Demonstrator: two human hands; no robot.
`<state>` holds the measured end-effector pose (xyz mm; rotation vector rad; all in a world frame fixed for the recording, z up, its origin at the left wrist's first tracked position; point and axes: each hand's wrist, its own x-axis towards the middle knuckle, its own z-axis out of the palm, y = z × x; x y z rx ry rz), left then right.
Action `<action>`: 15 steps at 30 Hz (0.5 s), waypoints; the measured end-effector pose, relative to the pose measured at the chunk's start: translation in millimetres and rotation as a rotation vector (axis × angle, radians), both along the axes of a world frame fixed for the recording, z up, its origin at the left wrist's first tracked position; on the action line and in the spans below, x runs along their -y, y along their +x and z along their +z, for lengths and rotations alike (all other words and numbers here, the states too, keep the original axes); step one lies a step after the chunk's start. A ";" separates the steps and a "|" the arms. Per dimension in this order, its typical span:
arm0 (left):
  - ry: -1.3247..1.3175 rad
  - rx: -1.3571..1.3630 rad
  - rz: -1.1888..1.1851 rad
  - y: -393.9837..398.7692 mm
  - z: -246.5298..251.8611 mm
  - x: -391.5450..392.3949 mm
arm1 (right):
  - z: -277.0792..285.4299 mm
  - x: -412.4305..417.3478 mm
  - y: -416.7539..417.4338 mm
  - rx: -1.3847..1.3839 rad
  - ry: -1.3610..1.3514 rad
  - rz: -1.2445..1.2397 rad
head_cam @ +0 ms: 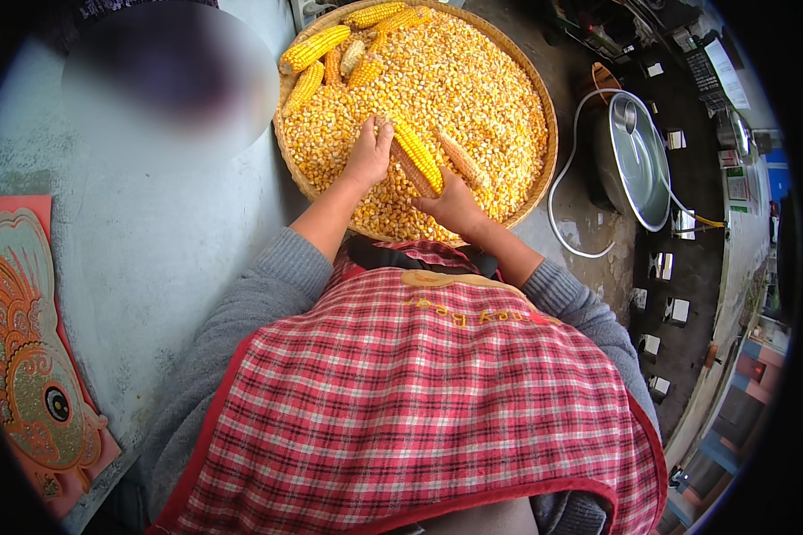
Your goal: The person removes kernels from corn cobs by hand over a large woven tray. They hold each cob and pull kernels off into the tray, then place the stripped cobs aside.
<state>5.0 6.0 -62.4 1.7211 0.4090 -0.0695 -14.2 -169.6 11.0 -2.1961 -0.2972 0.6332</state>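
Observation:
Between my two hands is a yellow corn cob (416, 148), held slantwise above loose kernels. My left hand (373, 152) grips its upper end, with the thumb along the top. At the lower end, my right hand (452, 202) closes around it. A bare brownish strip runs along the cob's underside; whether this is its shelled side or a second, stripped cob I cannot tell. Just right of it, a stripped cob (462, 159) lies on the kernels (488, 87). They fill a round woven basket (550, 137) in front of me.
Several unshelled corn cobs (314, 49) lie at the basket's far left edge. To the right stand a metal basin (636, 164) with a ladle and a pale hose (562, 180). A pale wall (174, 221) bearing a fish decoration (40, 374) rises on the left.

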 end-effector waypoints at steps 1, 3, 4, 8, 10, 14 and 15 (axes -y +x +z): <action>0.016 0.004 0.001 0.0 -0.7 0.0 | 2.0 -1.1 -0.3 -0.002 -0.011 -0.006; 0.016 -0.001 0.013 0.3 -0.3 0.5 | 3.5 -2.5 -0.3 -0.013 -0.013 -0.012; 0.020 -0.001 0.020 0.3 0.7 0.7 | 3.9 -3.3 -0.4 -0.019 -0.014 -0.016; 0.069 -0.030 0.061 1.9 7.1 -1.1 | -0.1 -6.7 -2.6 0.043 -0.082 -0.015; 0.141 -0.020 0.100 2.3 7.6 -2.5 | 2.4 -9.1 -3.1 0.006 -0.048 -0.028; -0.100 -0.164 0.123 0.3 20.4 -3.3 | 4.3 -10.7 -1.3 0.006 -0.065 -0.009; -0.281 -0.263 0.110 -1.2 31.5 -3.4 | -6.0 -9.0 -1.5 0.028 -0.055 -0.018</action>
